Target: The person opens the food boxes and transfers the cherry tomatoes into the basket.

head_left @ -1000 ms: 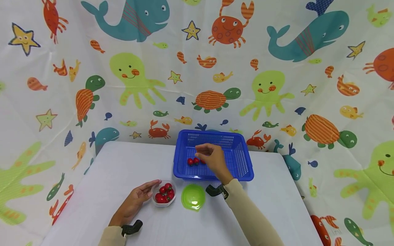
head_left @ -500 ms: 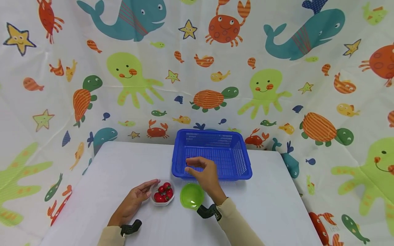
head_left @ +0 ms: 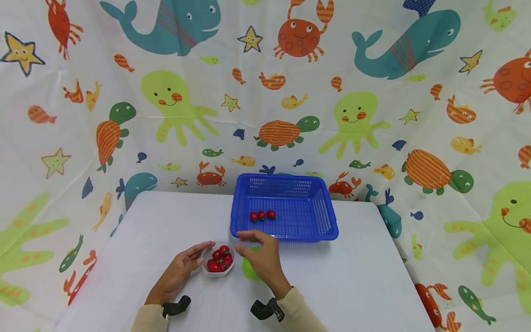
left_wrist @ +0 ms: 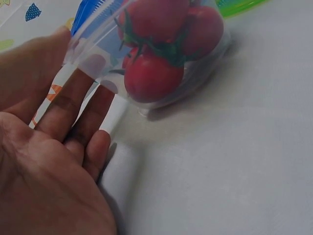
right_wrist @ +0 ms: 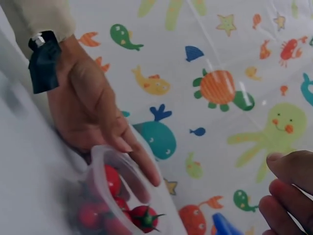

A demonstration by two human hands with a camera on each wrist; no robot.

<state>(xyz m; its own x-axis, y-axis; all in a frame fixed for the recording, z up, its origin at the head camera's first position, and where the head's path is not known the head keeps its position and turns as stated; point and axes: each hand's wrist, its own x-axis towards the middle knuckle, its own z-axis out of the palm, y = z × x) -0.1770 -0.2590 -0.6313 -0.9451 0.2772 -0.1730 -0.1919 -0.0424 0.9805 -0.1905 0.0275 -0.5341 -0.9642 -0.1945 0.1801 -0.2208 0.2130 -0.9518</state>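
Observation:
My left hand (head_left: 182, 267) rests against the left side of a small clear plastic container (head_left: 217, 274) on the table. Its fingers (left_wrist: 66, 105) are fairly straight, and some fingertips show through the clear wall. Inside lie several red cherry tomatoes (head_left: 220, 260) with green stems. To the right of the container, my right hand (head_left: 265, 258) hovers, thumb and fingers apart, with nothing visible between them. Partly hidden under that hand is a green lid (head_left: 249, 269). Behind it, a blue basket (head_left: 307, 235) holds three cherry tomatoes (head_left: 261, 215) near its left side.
A white cloth covers the table (head_left: 186, 207). Behind it hangs a white curtain (head_left: 265, 106) printed with sea animals. Each wrist carries a dark camera mount (head_left: 176, 305).
The right hand has moved from over the blue basket toward the front left, beside the container, uncovering the basket's tomatoes and overlapping the green lid. The left hand keeps its place.

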